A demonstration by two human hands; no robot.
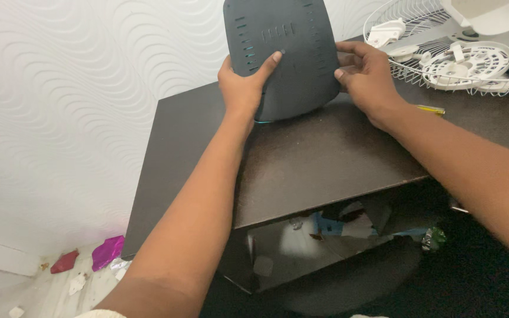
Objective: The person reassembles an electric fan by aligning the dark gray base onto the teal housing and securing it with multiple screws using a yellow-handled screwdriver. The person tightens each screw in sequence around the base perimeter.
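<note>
Head view: left hand (pixel 244 88) and right hand (pixel 367 76) grip a dark grey vented router-like casing (pixel 284 56), stood on edge on the bench (pixel 325 159), between the fingers. Fingers spread, pressing its sides. White fan grille (pixel 443 59) just right of right-hand fingers. Next calls for steady two-hand hold.

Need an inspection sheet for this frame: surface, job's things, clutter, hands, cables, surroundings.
Surface: dark brown table, dusty, set against the wall.
Job's things: dark grey vented plastic housing, held on edge on the table.
Clutter: white wire fan guard with white plastic parts at far right; yellow-handled tool beside it.
Hands: left hand grips the housing's left edge; right hand holds its right edge.
Cables: nothing seen.
Surroundings: white wavy-textured wall; pink foil wrapper and scraps on the floor.
</note>
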